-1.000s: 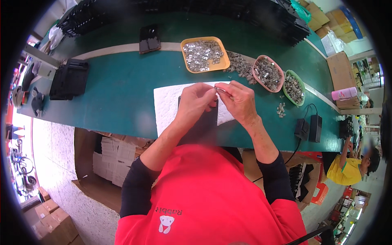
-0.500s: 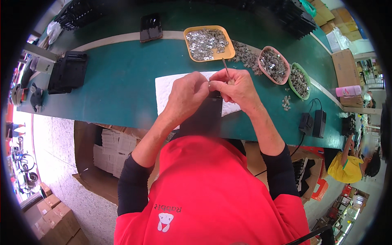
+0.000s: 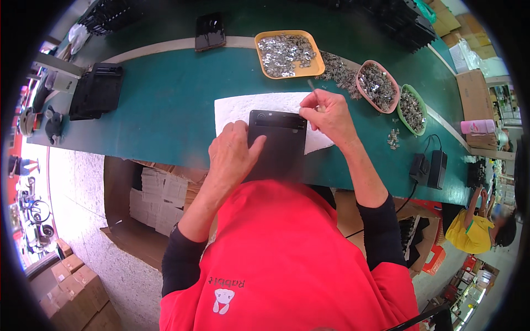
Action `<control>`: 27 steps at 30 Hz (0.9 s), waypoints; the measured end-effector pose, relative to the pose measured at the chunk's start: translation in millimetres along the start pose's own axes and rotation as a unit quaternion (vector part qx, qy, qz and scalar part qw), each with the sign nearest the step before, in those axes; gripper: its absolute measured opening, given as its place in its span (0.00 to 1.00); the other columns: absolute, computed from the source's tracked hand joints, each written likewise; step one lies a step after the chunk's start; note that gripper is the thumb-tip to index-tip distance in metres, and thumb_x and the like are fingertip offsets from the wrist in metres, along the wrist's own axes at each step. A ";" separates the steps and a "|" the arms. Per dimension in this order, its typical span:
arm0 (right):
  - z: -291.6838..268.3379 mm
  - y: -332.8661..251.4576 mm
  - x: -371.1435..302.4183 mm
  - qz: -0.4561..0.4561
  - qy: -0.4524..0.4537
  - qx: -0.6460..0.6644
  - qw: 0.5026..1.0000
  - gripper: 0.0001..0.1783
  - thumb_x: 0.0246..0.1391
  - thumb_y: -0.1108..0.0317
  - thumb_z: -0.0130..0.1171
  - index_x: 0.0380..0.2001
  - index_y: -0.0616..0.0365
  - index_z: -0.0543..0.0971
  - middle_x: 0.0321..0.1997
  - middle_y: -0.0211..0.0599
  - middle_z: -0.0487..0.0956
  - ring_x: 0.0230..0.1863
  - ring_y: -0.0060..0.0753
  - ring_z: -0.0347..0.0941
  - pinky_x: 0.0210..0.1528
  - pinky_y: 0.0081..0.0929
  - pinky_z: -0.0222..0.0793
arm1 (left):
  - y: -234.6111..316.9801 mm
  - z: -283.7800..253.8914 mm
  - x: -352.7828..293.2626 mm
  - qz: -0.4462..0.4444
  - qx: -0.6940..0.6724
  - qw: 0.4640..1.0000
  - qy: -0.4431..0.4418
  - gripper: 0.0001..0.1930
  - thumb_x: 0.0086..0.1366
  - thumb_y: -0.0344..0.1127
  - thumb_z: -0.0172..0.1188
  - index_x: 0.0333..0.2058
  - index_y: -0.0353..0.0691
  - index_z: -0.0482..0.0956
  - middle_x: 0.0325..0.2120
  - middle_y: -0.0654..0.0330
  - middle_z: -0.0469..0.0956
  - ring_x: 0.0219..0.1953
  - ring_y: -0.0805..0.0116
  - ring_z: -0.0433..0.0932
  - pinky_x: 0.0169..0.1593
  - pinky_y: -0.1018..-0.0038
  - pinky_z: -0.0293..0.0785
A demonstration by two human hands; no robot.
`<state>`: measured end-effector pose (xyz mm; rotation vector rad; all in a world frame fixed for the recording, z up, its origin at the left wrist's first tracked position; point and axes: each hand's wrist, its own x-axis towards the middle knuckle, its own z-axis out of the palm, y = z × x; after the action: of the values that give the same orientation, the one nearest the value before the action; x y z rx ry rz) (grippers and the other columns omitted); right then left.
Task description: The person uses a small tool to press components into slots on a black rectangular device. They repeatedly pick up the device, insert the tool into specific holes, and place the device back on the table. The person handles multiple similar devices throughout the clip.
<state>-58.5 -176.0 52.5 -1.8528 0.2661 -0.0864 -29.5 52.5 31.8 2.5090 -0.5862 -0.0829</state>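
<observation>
A flat black plastic panel (image 3: 279, 144) lies on a white foam sheet (image 3: 227, 108), its near end reaching toward my red clothing. At its left edge, my left hand (image 3: 232, 151) rests with the thumb on the panel and apart from the fingers. My right hand (image 3: 331, 117) is closed around a thin rod-like tool (image 3: 312, 88) that points up and away. Its fingertips touch the panel's far right corner. Whether a small part is also pinched there is hidden.
An orange tray (image 3: 305, 71), a pink basket (image 3: 396, 95) and a green basket (image 3: 424, 124) hold small metal clips, with loose clips beside them. Black trays (image 3: 96, 91) stand left. Black adapters (image 3: 437, 168) lie right. A person in yellow (image 3: 469, 229) is farther off.
My hands were together over the panel's far end. The left has drawn back to the panel's left edge and spread; the right has moved to its far right corner, still with the rod.
</observation>
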 end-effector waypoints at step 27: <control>-4.3 -13.3 2.7 -0.036 -0.183 -0.146 0.971 0.07 0.52 0.71 0.57 0.28 0.65 0.79 0.20 0.42 0.78 0.20 0.31 0.76 0.26 0.27 0.70 | -26.1 -11.3 121.6 0.000 -0.207 0.899 -0.386 0.21 0.60 0.45 0.66 0.46 0.36 0.79 0.33 0.61 0.81 0.35 0.74 0.76 0.41 0.77 0.72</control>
<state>-54.8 -177.0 66.3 -2.1276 -0.0504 0.2576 92.5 26.0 35.1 1.9881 -0.7673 -1.1188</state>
